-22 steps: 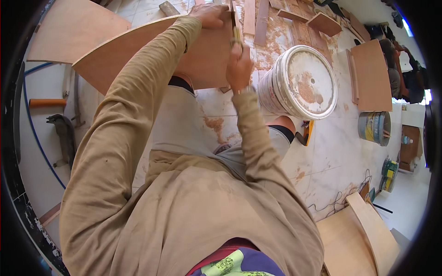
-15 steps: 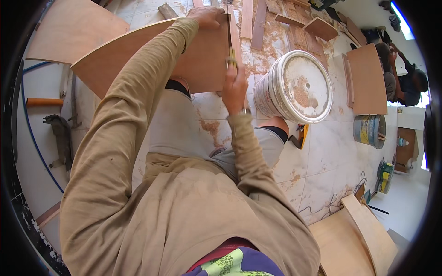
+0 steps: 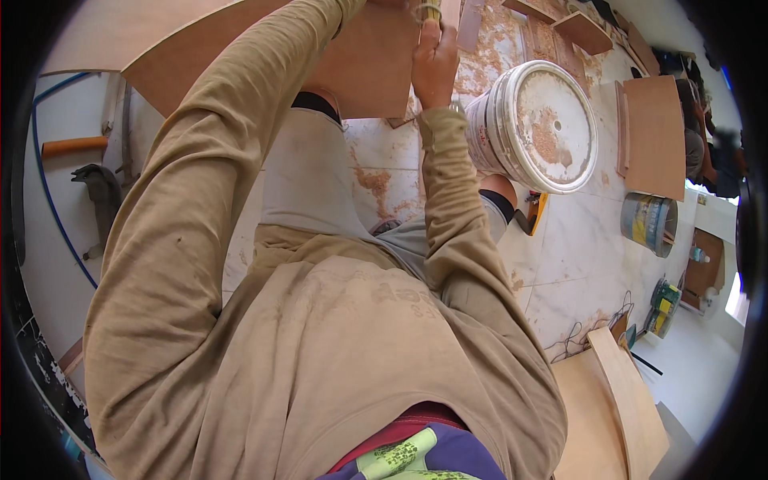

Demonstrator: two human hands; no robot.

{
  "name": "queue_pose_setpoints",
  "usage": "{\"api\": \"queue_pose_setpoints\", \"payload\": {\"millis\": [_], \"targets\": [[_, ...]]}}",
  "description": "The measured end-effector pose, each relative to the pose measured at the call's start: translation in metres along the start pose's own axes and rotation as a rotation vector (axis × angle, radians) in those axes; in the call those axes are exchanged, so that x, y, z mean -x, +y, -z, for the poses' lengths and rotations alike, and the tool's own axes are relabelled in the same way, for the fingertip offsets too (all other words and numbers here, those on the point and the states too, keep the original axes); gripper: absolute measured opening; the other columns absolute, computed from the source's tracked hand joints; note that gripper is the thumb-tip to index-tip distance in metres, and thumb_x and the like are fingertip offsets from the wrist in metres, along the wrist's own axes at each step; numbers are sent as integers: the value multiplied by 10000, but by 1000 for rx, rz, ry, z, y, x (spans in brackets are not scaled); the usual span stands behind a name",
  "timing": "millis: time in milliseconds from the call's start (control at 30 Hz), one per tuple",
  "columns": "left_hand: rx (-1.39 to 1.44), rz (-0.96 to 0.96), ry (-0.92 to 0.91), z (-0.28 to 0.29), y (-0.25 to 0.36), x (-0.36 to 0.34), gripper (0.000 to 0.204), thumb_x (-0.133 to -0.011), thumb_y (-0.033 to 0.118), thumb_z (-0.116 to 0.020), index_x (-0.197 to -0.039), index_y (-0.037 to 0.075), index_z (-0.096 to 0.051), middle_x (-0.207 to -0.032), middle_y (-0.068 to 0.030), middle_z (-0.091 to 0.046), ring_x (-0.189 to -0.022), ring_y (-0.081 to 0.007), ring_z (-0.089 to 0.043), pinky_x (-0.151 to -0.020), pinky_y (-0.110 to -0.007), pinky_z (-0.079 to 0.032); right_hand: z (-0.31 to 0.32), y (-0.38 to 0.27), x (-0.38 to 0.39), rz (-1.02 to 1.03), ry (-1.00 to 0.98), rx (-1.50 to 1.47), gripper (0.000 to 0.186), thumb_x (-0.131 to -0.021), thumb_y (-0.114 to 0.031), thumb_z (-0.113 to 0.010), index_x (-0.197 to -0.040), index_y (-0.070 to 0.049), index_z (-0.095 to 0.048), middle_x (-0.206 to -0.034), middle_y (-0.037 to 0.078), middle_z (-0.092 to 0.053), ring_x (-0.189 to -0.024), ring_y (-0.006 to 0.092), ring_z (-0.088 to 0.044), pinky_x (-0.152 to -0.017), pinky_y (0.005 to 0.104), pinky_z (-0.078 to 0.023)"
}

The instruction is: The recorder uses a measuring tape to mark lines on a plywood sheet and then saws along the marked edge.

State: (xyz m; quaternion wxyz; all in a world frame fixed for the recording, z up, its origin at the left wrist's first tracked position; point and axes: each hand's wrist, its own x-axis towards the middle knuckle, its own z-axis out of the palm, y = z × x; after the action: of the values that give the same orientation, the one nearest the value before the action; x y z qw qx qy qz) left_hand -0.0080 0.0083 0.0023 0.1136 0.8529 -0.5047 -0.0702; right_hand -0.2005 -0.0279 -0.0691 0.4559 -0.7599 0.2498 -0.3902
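At the top edge, my left hand point(image 3: 386, 3) is mostly cut off beside the curved-edged plywood board point(image 3: 372, 68); its fingers are too hidden to read. My right hand point(image 3: 434, 62) is closed on a yellow-handled tool point(image 3: 432, 13) at the board's right edge, its far part out of view. The board lies over my left knee. Right of my right hand stands a white lidded bucket point(image 3: 560, 120), its lid smudged with reddish dust.
Dusty tiled floor point(image 3: 560, 240), more plywood point(image 3: 650, 136) point(image 3: 588, 400), a grey bucket point(image 3: 644, 224), an orange-and-black tool point(image 3: 532, 214) and cables surround me. At left lie a blue hose point(image 3: 50, 200) and orange tube point(image 3: 74, 146). A co-worker point(image 3: 712, 148) is at the far right.
Both my hands and the board now appear higher, partly out of frame. My right hand has moved up along the board's edge with the tool; the surroundings have shifted in view.
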Motion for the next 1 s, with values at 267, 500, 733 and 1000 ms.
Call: {"api": "queue_pose_setpoints", "payload": {"millis": [267,500,733,1000], "targets": [[-28,-112,45,-51,-57,-54,740,-729,329,-716,-1413,92,-565,-1405,-163,-594,-1338,-312,-531,-1125,-393,-417,39,-12,85,-25,-25,-21,311,-1060,-272,-515,-1212,-8,-578,-722,175,-642,-610,230,-607,-576,397,-473],[318,88,-345,-76,-89,-72,777,-751,306,-705,-1457,50,-506,-1428,-194,-567,-1354,-327,-514,-1149,-401,-395,38,-21,81,-83,-30,69,312,-1058,-271,-520,-1217,-7,-571,-707,182,-635,-577,289,-610,-557,407,-463],[-132,63,-135,-39,-40,-34,802,-793,442,-732,-1497,170,-462,-1476,-95,-543,-1359,-277,-517,-1098,-426,-429,66,-53,111,-237,-88,75,335,-1047,-283,-514,-1229,-7,-570,-767,226,-667,-675,367,-678,-603,453,-489],[-66,-2,-135,-28,-36,-25,871,-744,418,-773,-1499,127,-450,-1487,-124,-525,-1381,-306,-484,-1140,-432,-388,-10,-35,-15,-70,-23,97,410,-1038,-388,-437,-1152,-17,-567,-852,349,-658,-831,552,-631,-682,606,-471]]}}
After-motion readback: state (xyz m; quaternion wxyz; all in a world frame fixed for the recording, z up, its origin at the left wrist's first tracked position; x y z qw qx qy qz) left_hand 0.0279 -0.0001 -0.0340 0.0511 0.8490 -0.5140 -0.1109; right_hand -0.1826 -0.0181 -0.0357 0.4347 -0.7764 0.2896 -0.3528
